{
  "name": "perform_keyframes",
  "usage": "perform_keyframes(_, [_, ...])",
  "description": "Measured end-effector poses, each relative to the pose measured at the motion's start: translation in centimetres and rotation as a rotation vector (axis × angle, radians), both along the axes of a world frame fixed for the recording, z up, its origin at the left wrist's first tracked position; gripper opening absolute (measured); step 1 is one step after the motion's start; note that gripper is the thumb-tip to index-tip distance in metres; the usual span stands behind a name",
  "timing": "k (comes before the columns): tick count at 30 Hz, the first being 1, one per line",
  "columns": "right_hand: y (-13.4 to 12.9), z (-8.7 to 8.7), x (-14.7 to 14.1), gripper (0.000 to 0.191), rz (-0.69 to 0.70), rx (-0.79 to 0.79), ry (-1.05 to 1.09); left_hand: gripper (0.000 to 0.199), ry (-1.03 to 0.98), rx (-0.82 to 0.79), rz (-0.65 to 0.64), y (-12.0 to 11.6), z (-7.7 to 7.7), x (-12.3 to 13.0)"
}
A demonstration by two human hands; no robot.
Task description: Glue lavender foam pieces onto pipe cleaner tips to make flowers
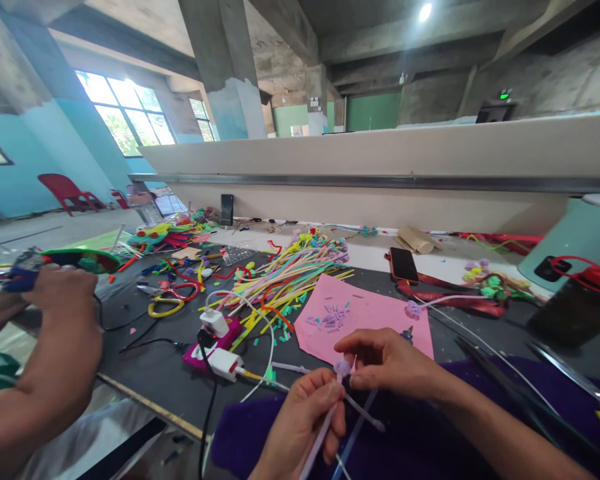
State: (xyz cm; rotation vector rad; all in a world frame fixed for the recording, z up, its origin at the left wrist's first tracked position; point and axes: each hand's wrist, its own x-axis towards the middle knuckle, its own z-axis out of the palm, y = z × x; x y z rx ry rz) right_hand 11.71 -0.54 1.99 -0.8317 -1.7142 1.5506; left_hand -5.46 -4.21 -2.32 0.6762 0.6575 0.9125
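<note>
A pale purple flower (342, 367) made of fuzzy pipe cleaner sits on a long stem. My left hand (313, 403) is closed around the stem just below the bloom. The thumb and forefinger of my right hand (393, 363) curl around the bloom's upper and right side; the exact contact is hard to make out. Beneath my hands, another pale stem (365, 410) crosses over dark purple cloth (260, 430). Past my fingers lies a pink sheet (380, 317) with small purple cut pieces (333, 318) on it. A finished-looking purple flower (414, 309) rests at its right edge.
A power strip (215, 350) with chargers and cables stands left of my hands. Behind it are a heap of pipe cleaners (285, 273) and scissors (167, 293). A phone (403, 265), a dark bottle (573, 303) and large scissors (573, 373) lie rightward. A co-worker's arm (55, 353) reaches in from the left.
</note>
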Motion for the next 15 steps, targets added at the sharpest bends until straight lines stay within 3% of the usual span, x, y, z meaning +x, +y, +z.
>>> perform_keyframes(8, [0.3, 0.1, 0.6, 0.045, 0.133, 0.059, -0.012, 0.019, -0.005, -0.011, -0.078, -0.1, -0.7, 0.0])
perform_keyframes(15, [0.1, 0.2, 0.6, 0.026, 0.212, 0.193, -0.095, 0.018, -0.008, -0.02, -0.137, -0.2, -1.4, 0.0])
